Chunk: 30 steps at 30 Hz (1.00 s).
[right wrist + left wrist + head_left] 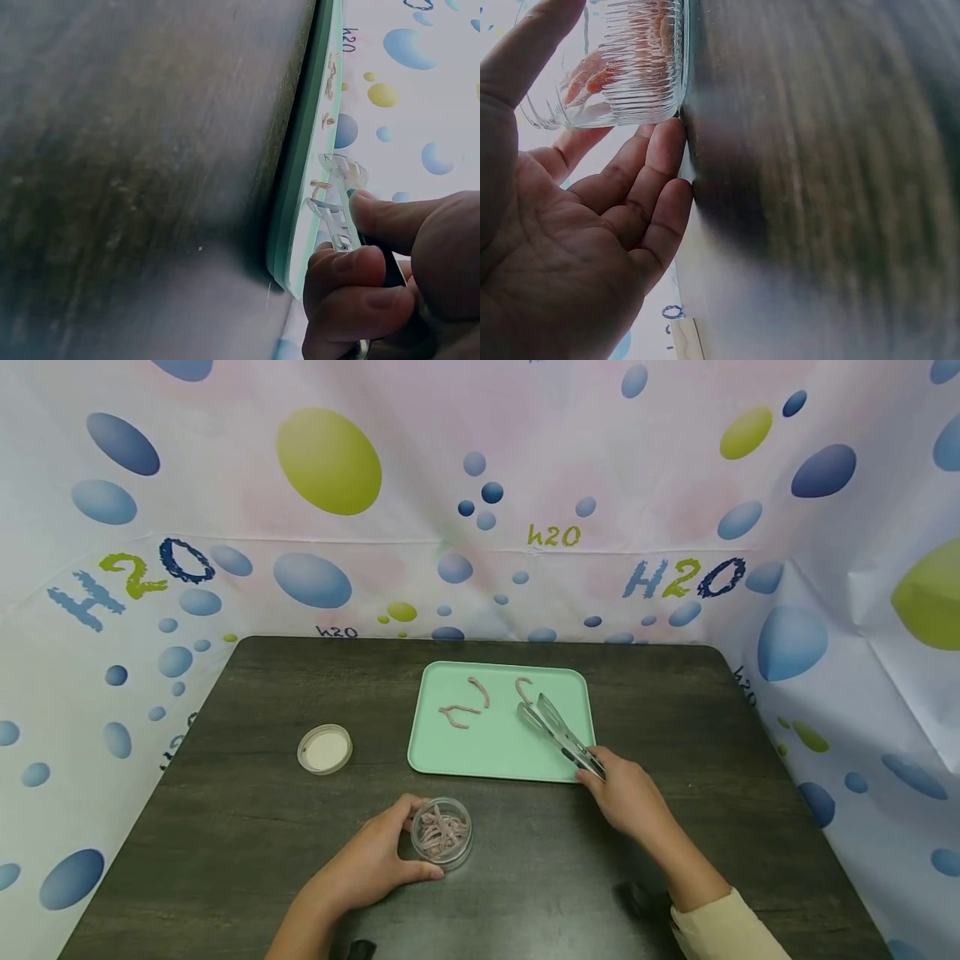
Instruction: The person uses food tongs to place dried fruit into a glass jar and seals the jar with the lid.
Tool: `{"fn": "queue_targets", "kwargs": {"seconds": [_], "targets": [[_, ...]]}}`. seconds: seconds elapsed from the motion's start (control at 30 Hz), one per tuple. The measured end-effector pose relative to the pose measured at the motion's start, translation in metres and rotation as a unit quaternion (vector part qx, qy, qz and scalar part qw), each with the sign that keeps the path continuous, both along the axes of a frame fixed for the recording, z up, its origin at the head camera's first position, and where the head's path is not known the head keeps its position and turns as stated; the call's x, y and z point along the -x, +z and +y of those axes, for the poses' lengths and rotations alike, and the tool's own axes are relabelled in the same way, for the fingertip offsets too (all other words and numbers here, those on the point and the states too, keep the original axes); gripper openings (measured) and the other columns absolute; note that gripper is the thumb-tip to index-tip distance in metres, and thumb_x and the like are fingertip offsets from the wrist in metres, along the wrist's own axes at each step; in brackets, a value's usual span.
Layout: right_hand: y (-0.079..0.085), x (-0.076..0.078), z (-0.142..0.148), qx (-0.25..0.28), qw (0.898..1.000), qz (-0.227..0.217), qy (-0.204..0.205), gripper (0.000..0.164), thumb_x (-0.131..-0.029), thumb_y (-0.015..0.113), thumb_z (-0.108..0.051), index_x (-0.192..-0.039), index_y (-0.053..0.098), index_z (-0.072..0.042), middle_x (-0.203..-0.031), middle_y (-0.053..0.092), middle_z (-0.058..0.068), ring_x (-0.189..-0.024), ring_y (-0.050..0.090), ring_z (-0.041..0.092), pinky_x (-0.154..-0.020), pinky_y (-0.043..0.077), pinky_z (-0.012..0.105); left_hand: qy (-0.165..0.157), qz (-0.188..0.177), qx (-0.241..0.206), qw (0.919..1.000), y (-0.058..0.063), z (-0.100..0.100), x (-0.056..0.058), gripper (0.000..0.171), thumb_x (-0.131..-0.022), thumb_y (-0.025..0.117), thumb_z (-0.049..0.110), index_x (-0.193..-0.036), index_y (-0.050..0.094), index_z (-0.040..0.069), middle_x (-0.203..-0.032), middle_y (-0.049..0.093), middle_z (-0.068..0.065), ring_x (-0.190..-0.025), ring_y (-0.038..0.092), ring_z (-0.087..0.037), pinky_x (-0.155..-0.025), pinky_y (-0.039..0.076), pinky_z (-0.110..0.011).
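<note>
My left hand holds a small glass jar on the table, thumb at its near side and fingers at its far side. Pale pinkish-brown strips lie in the open jar; the left wrist view shows the ribbed glass jar wall. In my right hand is a pair of metal tongs, their tips spread apart over the right part of a mint-green tray. A curled strip lies on the tray just beyond the tips. Several similar strips lie farther left on it.
A round lid with a pale inside lies left of the tray on the dark wooden table. Behind the table hangs a white sheet printed with blue and green ovals. Dark straps show at both wrists.
</note>
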State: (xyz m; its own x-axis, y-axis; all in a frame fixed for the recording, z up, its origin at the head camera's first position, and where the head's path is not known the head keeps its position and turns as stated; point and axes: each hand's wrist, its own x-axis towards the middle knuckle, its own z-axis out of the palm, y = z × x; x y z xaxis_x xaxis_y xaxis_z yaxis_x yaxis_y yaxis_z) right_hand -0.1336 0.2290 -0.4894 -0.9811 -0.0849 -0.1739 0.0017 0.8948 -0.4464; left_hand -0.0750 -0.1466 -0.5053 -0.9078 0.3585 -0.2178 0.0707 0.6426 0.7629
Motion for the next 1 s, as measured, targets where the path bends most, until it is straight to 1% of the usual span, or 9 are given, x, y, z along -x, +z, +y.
{"fn": "queue_targets", "kwargs": {"seconds": [0.07,0.13,0.27,0.37,0.47,0.57,0.73,0.87,1.0], "targets": [[0.000,0.002,-0.001,-0.008,1.000,0.008,0.004,0.055,-0.110,0.065,-0.030,-0.153,0.055,0.003,-0.133,0.072,0.030,-0.108,0.075,0.043,-0.087,0.058,0.058,0.000,0.000,0.001,1.0000,0.000,0.000,0.000,0.080,-0.078,0.098,0.047,-0.142,0.056,0.022,-0.130,0.071,0.004,-0.117,0.068,-0.018,-0.093,0.055,-0.035],[0.001,0.003,-0.003,-0.011,1.000,0.008,0.003,0.056,-0.110,0.065,-0.030,-0.154,0.054,0.003,-0.133,0.072,0.030,-0.108,0.075,0.043,-0.088,0.058,0.059,0.000,-0.002,0.001,1.0000,0.000,0.000,0.000,0.080,-0.078,0.098,0.047,-0.142,0.056,0.023,-0.131,0.070,0.004,-0.117,0.068,-0.019,-0.093,0.055,-0.036],[0.000,0.006,-0.003,-0.016,1.000,0.013,0.002,0.055,-0.110,0.066,-0.029,-0.153,0.055,0.003,-0.123,0.077,0.027,-0.092,0.074,0.035,-0.080,0.056,0.053,0.000,-0.007,0.001,1.0000,0.001,0.001,0.000,0.080,-0.078,0.098,0.046,-0.142,0.056,0.023,-0.131,0.070,0.003,-0.118,0.068,-0.019,-0.094,0.055,-0.039],[0.001,0.007,-0.003,-0.020,1.000,0.018,0.002,0.055,-0.109,0.067,-0.029,-0.152,0.056,0.003,-0.112,0.079,0.024,-0.079,0.069,0.027,-0.073,0.054,0.048,0.000,-0.012,0.000,0.9999,0.001,0.001,0.001,0.080,-0.078,0.098,0.045,-0.142,0.056,0.022,-0.130,0.070,0.002,-0.119,0.068,-0.020,-0.094,0.056,-0.041],[0.001,0.009,-0.004,-0.023,1.000,0.017,-0.001,0.055,-0.109,0.067,-0.029,-0.152,0.057,0.002,-0.110,0.079,0.023,-0.073,0.066,0.024,-0.069,0.052,0.045,0.000,-0.014,-0.003,0.9999,0.002,0.001,0.001,0.080,-0.079,0.098,0.045,-0.142,0.056,0.021,-0.130,0.070,0.001,-0.119,0.068,-0.020,-0.094,0.056,-0.042],[0.001,0.010,-0.005,-0.030,0.999,0.020,-0.002,0.053,-0.109,0.067,-0.029,-0.152,0.058,0.001,-0.115,0.078,0.025,-0.073,0.067,0.025,-0.067,0.051,0.044,0.000,-0.014,-0.003,0.9999,0.001,0.000,0.001,0.080,-0.079,0.098,0.045,-0.142,0.056,0.021,-0.130,0.070,0.001,-0.119,0.067,-0.020,-0.094,0.055,-0.041],[0.000,0.011,-0.007,-0.038,0.999,0.035,-0.001,0.049,-0.108,0.068,-0.026,-0.150,0.062,-0.001,-0.129,0.076,0.027,-0.082,0.074,0.031,-0.067,0.053,0.045,0.000,-0.010,-0.003,0.9999,0.000,0.000,0.001,0.080,-0.079,0.098,0.045,-0.142,0.056,0.022,-0.131,0.070,0.002,-0.120,0.068,-0.020,-0.094,0.056,-0.040],[-0.002,0.011,-0.006,-0.037,0.998,0.049,-0.002,0.045,-0.108,0.067,-0.024,-0.148,0.064,-0.001,-0.128,0.076,0.027,-0.074,0.071,0.029,-0.061,0.050,0.040,0.002,-0.011,-0.003,0.9999,0.000,0.000,0.001,0.080,-0.078,0.098,0.045,-0.143,0.056,0.022,-0.131,0.070,0.001,-0.120,0.067,-0.020,-0.095,0.056,-0.040],[-0.006,0.011,-0.004,-0.037,0.997,0.061,-0.007,0.043,-0.108,0.067,-0.023,-0.146,0.066,-0.003,-0.125,0.077,0.027,-0.078,0.074,0.035,-0.063,0.053,0.044,0.004,-0.012,-0.001,0.9999,-0.001,0.000,0.001,0.081,-0.078,0.098,0.044,-0.143,0.056,0.022,-0.132,0.070,0.001,-0.120,0.067,-0.020,-0.095,0.056,-0.041]]}}
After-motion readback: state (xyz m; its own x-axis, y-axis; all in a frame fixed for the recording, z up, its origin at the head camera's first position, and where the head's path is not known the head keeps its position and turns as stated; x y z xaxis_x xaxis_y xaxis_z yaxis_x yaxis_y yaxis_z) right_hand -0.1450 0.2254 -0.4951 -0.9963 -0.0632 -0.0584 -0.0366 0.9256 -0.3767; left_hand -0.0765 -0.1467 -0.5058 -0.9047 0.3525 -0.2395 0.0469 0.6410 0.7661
